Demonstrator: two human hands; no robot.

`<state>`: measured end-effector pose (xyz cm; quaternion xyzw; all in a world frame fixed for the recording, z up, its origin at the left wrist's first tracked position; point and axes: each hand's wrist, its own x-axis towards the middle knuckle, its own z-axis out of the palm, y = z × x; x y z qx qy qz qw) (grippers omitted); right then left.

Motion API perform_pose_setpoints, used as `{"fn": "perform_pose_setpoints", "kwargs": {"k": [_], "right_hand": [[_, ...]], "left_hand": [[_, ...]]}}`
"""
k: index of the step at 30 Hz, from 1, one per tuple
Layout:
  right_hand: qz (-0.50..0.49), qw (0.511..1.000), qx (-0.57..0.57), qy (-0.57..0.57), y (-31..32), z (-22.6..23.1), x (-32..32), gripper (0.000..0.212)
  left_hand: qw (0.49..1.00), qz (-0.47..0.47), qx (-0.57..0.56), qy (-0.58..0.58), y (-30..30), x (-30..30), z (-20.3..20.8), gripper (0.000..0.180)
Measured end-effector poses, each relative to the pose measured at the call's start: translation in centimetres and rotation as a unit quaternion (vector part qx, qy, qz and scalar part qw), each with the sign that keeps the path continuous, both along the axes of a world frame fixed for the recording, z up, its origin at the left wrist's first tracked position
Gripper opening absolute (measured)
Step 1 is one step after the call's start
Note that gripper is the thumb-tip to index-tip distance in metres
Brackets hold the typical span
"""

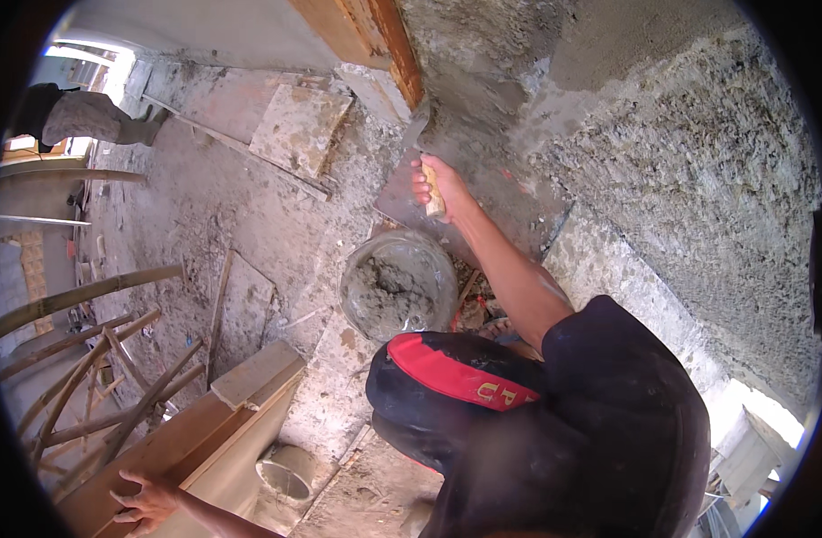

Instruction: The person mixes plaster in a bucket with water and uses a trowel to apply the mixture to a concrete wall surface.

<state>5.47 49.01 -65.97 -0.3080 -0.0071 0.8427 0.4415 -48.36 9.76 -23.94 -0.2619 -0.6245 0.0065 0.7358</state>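
Observation:
My right hand is wrapped round the wooden handle of a trowel. The metal blade points away from me, at the foot of a wooden post and beside the wet grey mortar on the wall. Nearer to me than that hand, a round bucket holds wet mortar with a dip in its middle. At the lower left, my left hand lies with fingers spread on a brown wooden frame and holds nothing.
A rough plastered wall rises on the right. A small bucket lies beside the wooden frame. Bamboo poles stand at the left. A flat board and a long strip lie on the floor. Another person is at the far left.

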Motion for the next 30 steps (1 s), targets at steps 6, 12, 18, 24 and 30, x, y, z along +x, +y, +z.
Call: {"fn": "perform_pose_setpoints", "kwargs": {"k": [6, 12, 18, 24, 30], "right_hand": [[0.001, 0.998, 0.058, -0.017, -4.4, 4.3, 1.4, 0.027], [-0.053, 0.994, -0.051, -0.077, -2.6, -2.8, -0.6, 0.025], [0.006, 0.978, 0.013, -0.208, -0.6, 0.9, -3.1, 0.02], [-0.016, 0.99, -0.022, -0.135, -5.8, -0.2, 0.4, 0.023], [-0.036, 0.996, 0.004, -0.08, 0.7, 0.1, -1.9, 0.026]], "left_hand": [[1.0, 0.009, -0.017, -0.005, -1.2, -1.1, 0.0, 0.062], [0.999, 0.028, -0.008, 0.022, -0.3, -1.0, 0.4, 0.061], [0.998, 0.056, -0.014, 0.021, -1.7, -2.0, 0.0, 0.063], [0.998, 0.055, -0.028, 0.002, -1.6, -1.3, 0.0, 0.06], [0.996, 0.078, -0.032, -0.012, -0.9, -1.0, 0.4, 0.058]]}}
